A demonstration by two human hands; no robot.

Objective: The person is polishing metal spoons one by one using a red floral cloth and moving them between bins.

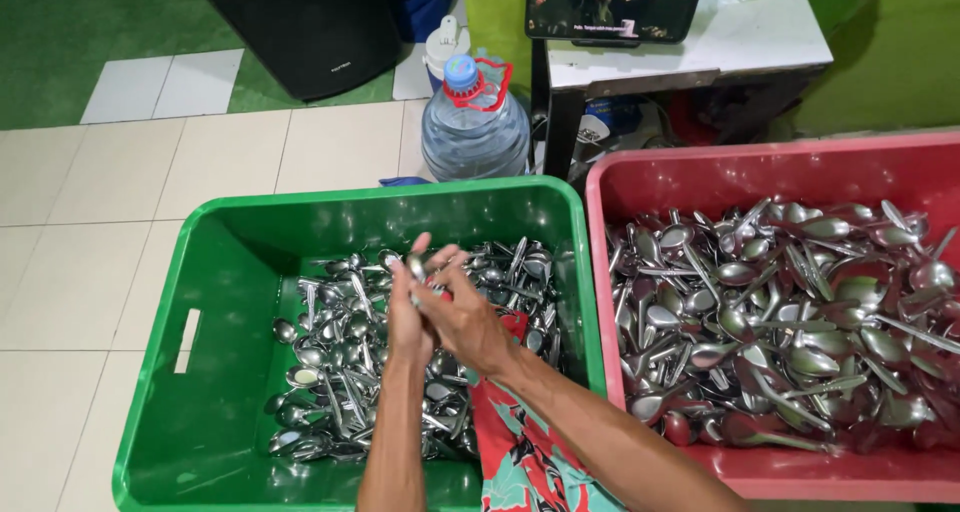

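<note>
Both my hands meet over the green plastic crate [215, 272]. My left hand [408, 317] and my right hand [470, 317] are closed together around a metal spoon [416, 267], whose bowl pokes out above my fingers. Below them the crate holds a heap of steel spoons [340, 372]. A red and teal patterned cloth [515, 452] hangs under my right forearm, partly over the spoons.
A red crate [640, 177] on the right is piled with many more spoons [790, 322]. Behind the crates stand a large clear water jug [474, 127], a black box [305, 27] and a small white table [700, 57] carrying a screen [612, 4]. Tiled floor [90, 222] lies left.
</note>
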